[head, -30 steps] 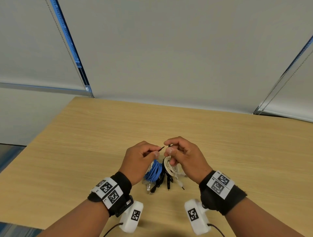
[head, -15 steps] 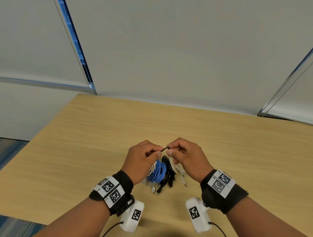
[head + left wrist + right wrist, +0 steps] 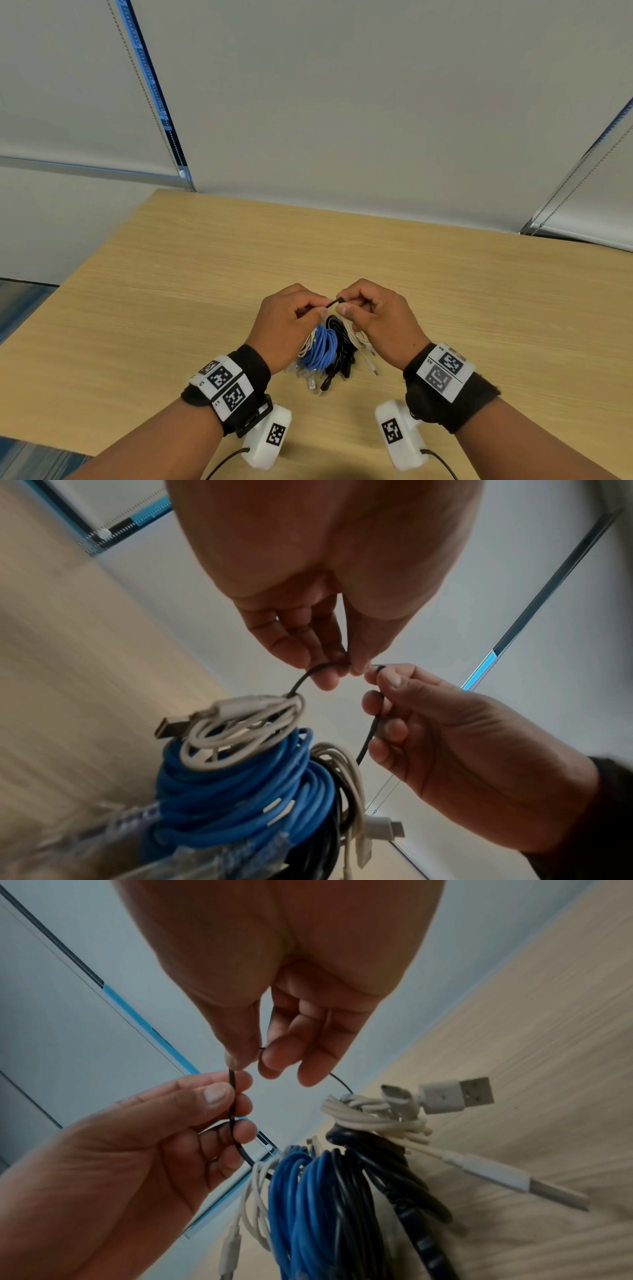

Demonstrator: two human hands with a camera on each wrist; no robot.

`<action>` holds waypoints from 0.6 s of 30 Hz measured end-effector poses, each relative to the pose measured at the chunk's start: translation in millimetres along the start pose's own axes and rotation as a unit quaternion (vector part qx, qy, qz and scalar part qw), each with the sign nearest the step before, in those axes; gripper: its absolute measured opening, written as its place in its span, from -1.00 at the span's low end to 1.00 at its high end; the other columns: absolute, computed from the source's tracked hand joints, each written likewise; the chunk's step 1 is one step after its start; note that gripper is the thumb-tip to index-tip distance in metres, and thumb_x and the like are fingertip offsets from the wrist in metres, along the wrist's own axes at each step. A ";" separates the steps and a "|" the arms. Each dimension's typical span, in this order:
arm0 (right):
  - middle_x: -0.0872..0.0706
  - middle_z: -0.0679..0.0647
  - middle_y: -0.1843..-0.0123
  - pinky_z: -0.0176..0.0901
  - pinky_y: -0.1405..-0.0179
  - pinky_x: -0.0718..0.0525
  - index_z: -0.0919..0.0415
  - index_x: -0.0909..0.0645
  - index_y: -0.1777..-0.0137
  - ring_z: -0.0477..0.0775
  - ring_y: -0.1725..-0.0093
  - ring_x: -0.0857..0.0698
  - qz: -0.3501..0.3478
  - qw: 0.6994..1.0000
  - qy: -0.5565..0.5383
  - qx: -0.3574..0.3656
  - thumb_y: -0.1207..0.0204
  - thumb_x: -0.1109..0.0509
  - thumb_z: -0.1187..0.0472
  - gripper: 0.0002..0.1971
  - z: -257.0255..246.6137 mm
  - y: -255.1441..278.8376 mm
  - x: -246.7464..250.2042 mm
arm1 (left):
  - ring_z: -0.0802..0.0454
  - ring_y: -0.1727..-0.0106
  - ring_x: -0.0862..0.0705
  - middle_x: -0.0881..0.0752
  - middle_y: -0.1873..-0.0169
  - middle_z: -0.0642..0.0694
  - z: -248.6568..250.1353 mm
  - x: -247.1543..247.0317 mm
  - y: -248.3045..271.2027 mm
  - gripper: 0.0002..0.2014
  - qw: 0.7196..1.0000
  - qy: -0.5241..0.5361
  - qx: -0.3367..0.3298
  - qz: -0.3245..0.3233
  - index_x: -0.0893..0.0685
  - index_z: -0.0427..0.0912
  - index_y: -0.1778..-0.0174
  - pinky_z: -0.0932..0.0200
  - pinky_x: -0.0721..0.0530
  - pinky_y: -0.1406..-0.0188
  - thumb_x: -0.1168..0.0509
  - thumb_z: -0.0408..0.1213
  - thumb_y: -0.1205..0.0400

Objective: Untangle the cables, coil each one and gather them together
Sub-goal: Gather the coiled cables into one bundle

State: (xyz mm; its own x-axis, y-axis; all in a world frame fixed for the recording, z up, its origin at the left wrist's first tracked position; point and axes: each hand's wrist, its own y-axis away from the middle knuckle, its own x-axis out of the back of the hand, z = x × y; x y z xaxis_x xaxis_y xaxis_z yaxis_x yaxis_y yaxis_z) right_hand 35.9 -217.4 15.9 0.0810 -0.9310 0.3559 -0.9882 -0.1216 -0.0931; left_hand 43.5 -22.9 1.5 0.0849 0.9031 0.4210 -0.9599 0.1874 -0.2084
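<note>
Several coiled cables hang bunched together below my hands: a blue coil (image 3: 322, 349) (image 3: 240, 791) (image 3: 308, 1204), a black coil (image 3: 340, 346) (image 3: 377, 1164) and white USB coils (image 3: 356, 337) (image 3: 240, 723) (image 3: 377, 1112). A thin black tie (image 3: 334, 303) (image 3: 301, 681) (image 3: 232, 1096) threads through the bundle, and both its ends come up. My left hand (image 3: 317, 308) (image 3: 337, 666) pinches one end. My right hand (image 3: 346, 306) (image 3: 251, 1056) pinches the other end, fingertips almost touching the left's. The connectors dangle close to the wooden table (image 3: 171, 308).
The table's left edge (image 3: 85, 270) drops to carpeted floor. Grey roller blinds with bead chains (image 3: 147, 96) hang behind the far edge. Bare wood stretches on all sides of the bundle.
The coils have drawn closer into one bunch under my hands. My fingertips have come together on the black tie, and both hands have shifted slightly.
</note>
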 end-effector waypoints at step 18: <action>-0.77 -0.16 0.32 -0.22 0.26 -0.63 -0.01 -0.75 0.10 -0.25 0.38 -0.65 -0.013 0.999 0.039 -0.010 -0.54 -0.55 0.22 -0.91 2.2 -2.9 -2.8 | 0.14 0.18 -0.73 -0.76 0.21 0.11 -0.9 -3.9 -1.4 -0.87 1.000 -0.028 -0.007 -0.003 -0.88 -0.03 0.01 0.35 -0.65 0.15 -0.49 -0.33 -0.61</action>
State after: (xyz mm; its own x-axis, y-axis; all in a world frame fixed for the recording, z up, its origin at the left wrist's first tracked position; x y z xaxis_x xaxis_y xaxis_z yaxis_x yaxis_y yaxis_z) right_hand 38.8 -215.1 13.1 0.0966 -0.8976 0.4300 -0.9884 -0.1375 -0.0650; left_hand 44.7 -26.3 -0.6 0.0742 0.8791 0.4708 -0.9556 0.1977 -0.2184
